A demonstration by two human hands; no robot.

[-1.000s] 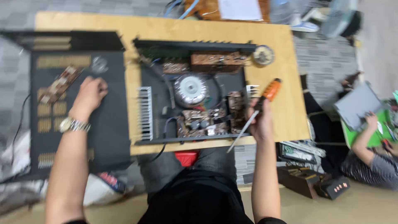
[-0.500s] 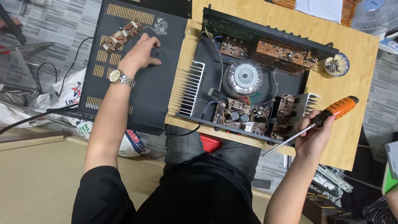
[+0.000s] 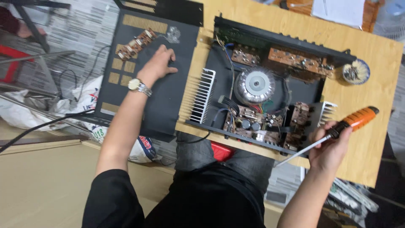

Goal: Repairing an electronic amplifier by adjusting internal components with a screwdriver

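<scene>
Fingers of the left hand [image 3: 159, 64] lie spread and flat on the black cover [image 3: 164, 90], holding nothing, palm down as if to steady the panel where it overhangs the left edge of the table [image 3: 379, 84]. One wristwatch [image 3: 139, 87] sits on that wrist. Just far-left of the hand, one small circuit board [image 3: 136, 43] rests on the cover, near a clear bit of plastic [image 3: 172, 33]; probably parked there to keep loose parts off the work. Right of the cover lies one open amplifier [image 3: 270, 97], lid off so its insides face up. Counted inside: one round transformer [image 3: 255, 84] at centre, two white finned heatsinks, one at the left [image 3: 202, 101] and one at the right [image 3: 327, 110], and brown boards along the far and near sides; I cannot count those boards surely. Far right on the table, one small round dish [image 3: 356, 71] holds pale bits, too small to tell what. Papers [image 3: 337, 10] lie at the far edge. Right hand [image 3: 331, 147] is closed around one screwdriver [image 3: 337, 131] with an orange handle, gripped at the black collar where handle meets shaft; the shaft slants down-left, tip off the near edge of the amplifier, touching nothing I can see. Held low like that, it looks kept ready rather than at work. Bags and cables lie on the floor at left.
</scene>
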